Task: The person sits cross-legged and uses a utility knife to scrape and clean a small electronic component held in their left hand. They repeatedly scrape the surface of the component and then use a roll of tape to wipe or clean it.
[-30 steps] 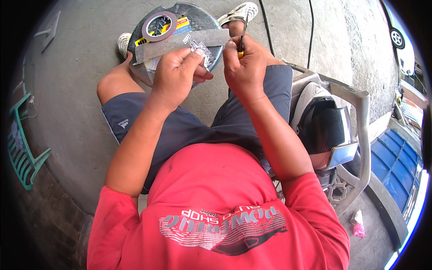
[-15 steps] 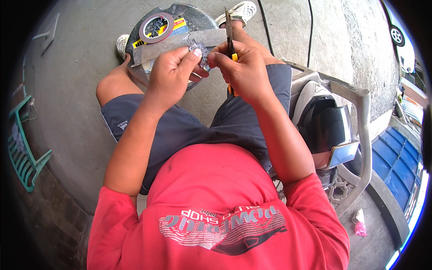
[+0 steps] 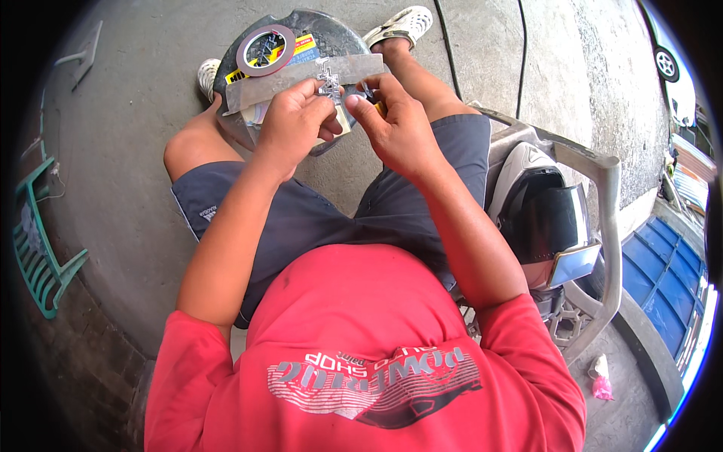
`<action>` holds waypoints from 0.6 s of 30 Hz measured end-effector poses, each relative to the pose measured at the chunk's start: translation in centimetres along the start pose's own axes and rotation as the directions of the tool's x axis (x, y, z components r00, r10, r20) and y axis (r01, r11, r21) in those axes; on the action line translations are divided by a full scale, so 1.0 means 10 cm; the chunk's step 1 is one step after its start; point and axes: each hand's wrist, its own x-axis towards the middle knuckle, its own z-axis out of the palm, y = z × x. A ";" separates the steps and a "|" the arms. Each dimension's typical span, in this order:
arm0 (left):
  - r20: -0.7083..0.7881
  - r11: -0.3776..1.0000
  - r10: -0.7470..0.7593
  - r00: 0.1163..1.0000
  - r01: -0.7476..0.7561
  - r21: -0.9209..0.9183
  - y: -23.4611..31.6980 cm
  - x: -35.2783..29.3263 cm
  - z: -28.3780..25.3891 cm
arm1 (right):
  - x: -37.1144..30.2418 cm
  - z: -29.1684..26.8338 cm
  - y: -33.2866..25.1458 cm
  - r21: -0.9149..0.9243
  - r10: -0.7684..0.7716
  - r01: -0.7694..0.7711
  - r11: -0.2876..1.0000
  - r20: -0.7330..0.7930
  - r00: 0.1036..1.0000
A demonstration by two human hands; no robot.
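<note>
1. A yard or open garage, it seems; which, I cannot tell.
2. The floor (image 3: pixel 120 181) is bare, rough concrete, crossed by two dark cables (image 3: pixel 446 53).
3. A pale car (image 3: pixel 681 89) stands at the upper right, a blue panel (image 3: pixel 654 267) below.
4. A green chair (image 3: pixel 47 260) stands at the left.

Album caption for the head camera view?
Left hand holding a small, shiny cut-out piece above a dark round stool, right hand close by.

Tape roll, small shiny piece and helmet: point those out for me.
Tape roll (image 3: pixel 263 72): head view, on the lower part of its ring.
Small shiny piece (image 3: pixel 329 83): head view, on its middle.
Helmet (image 3: pixel 546 215): head view, on its dark visor.
</note>
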 end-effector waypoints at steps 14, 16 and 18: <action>0.018 0.997 -0.054 0.998 0.053 0.055 -0.49 0.49 -0.27 | -0.05 0.22 0.26 -0.100 0.028 -0.004 0.995 0.237 0.971; 0.025 0.997 -0.047 0.999 0.045 0.060 -0.52 0.51 -0.27 | -0.03 0.21 0.26 -0.087 0.073 -0.052 0.995 0.266 0.961; 0.049 0.998 -0.042 0.998 0.040 0.050 -0.55 0.52 -0.29 | -0.02 0.22 0.29 -0.084 0.054 -0.034 0.996 0.257 0.965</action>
